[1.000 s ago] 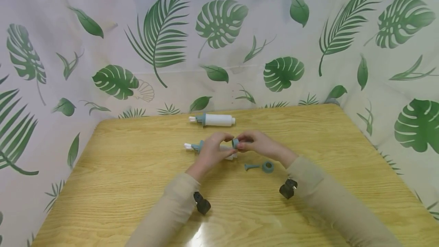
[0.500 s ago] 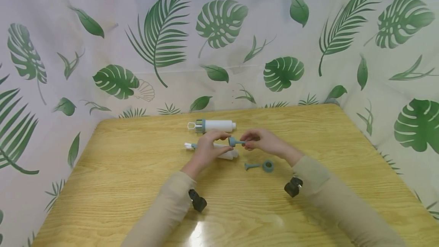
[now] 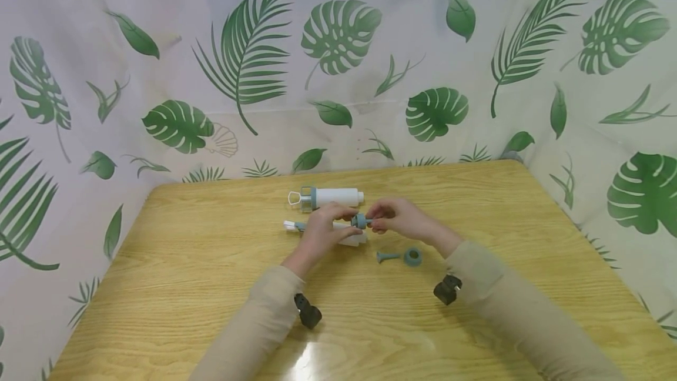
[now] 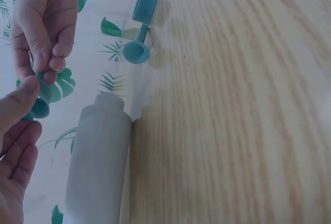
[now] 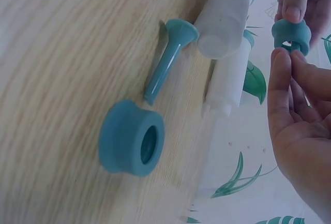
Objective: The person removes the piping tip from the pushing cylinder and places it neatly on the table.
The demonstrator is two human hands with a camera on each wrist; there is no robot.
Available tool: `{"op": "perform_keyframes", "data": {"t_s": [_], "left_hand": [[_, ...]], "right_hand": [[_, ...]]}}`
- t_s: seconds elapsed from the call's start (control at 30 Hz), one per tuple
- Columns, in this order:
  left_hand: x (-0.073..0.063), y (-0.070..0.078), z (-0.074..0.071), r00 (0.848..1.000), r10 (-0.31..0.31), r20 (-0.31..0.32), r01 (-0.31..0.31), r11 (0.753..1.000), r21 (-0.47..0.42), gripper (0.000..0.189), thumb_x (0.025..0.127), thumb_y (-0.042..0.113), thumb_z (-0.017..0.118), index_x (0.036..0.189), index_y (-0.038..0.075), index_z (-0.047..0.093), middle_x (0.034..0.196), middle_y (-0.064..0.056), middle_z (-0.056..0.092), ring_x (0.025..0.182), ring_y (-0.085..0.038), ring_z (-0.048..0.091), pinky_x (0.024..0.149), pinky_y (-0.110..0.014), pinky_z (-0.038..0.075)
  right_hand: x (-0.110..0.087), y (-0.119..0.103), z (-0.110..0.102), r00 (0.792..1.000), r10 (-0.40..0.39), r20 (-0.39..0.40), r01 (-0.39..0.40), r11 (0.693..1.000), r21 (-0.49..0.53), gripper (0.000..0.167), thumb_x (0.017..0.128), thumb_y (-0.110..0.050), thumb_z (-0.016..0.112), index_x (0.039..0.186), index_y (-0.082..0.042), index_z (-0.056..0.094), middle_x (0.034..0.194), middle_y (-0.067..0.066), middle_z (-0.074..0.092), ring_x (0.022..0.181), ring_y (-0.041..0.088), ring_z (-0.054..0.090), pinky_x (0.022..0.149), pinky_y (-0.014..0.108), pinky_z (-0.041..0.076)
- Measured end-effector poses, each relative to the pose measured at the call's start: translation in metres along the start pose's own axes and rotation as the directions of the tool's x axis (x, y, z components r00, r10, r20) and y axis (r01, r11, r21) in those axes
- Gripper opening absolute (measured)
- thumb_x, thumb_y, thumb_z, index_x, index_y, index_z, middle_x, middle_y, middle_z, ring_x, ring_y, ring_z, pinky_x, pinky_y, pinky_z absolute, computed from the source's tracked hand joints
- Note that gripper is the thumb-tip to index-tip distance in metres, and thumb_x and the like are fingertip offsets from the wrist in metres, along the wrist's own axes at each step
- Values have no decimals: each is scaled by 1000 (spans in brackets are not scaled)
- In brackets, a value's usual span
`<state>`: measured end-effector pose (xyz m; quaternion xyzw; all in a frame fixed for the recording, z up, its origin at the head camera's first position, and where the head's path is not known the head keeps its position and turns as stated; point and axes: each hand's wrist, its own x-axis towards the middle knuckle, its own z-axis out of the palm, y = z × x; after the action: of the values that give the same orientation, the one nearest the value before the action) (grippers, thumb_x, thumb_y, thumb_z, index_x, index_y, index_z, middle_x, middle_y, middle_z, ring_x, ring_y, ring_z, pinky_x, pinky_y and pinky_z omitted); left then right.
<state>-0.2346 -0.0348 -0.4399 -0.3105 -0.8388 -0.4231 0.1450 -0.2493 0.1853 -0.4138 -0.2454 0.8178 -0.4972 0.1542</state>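
Note:
Above the table my left hand (image 3: 320, 233) pinches a teal ring cap (image 5: 289, 30) between thumb and fingertips. From its right, my right hand (image 3: 403, 220) pinches the thin stem of a teal funnel-shaped nozzle (image 4: 40, 108). Cap and nozzle overlap in the head view, with the stem pointing right. Below and behind the left hand lies a white syringe-like tube (image 3: 353, 240), partly covered by that hand. A second such tube (image 3: 337, 197), with teal collar and white loop handle, lies farther back.
On the wooden table (image 3: 211, 310), just right of the near tube, lie another teal nozzle (image 5: 170, 58) and another teal ring cap (image 5: 132, 138). Leaf-printed cloth (image 3: 338, 104) stands along the back and sides.
The far tube has rolled slightly toward me, turning its loop handle flat. The nozzle's flared end and stem showed half a second ago; now the ring cap shows there, around the nozzle.

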Motion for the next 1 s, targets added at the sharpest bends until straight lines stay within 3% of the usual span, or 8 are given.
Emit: {"op": "perform_keyframes", "data": {"t_s": [0.23, 0.33, 0.57, 0.83, 1.0], "left_hand": [[0, 2, 0, 1000, -26, -14, 26, 1000, -14, 33, 73, 17, 80, 102, 4, 73, 94, -3, 68, 87, -16, 62, 78, -24, 51], [1, 2, 1, 999, -34, -11, 34, 999, -28, 33, 73, 17, 80, 103, 5, 73, 91, -2, 68, 86, -15, 62, 77, -26, 52], [0, 3, 2, 999, -23, -38, 19, 996, -90, 33, 71, 12, 81, 101, 2, 70, 92, -8, 68, 83, -17, 64, 77, -31, 54], [0, 0, 0, 997, -21, -73, 16, 998, -60, 26, 73, 12, 81, 92, -1, 69, 88, -13, 69, 80, -21, 64, 74, -33, 54], [1, -1, -1, 996, -56, -75, 53, 998, -46, 23, 75, 13, 79, 93, 2, 69, 90, -11, 68, 83, -21, 63, 75, -37, 54]], "right_hand": [[0, -4, 1, 1000, 1, -2, -1, 1000, 12, 27, 93, -1, 59, 119, 4, 58, 96, 19, 65, 87, 34, 64, 79, 47, 55], [0, -5, 2, 1000, 3, 0, -3, 1000, -5, 33, 92, -7, 62, 125, 0, 59, 94, 17, 67, 85, 34, 64, 79, 52, 53], [-1, -2, 2, 999, -5, -35, 4, 999, -33, 30, 91, -15, 66, 117, 0, 62, 90, 9, 65, 77, 22, 62, 78, 55, 50], [-5, 2, -5, 998, 29, -52, -30, 999, -21, 29, 90, -17, 68, 115, -2, 62, 95, 9, 65, 90, 40, 61, 80, 55, 51], [-7, 3, -14, 996, 38, -81, -45, 994, -95, 30, 90, -20, 68, 115, -4, 63, 98, 9, 65, 91, 33, 61, 80, 50, 52]]}}
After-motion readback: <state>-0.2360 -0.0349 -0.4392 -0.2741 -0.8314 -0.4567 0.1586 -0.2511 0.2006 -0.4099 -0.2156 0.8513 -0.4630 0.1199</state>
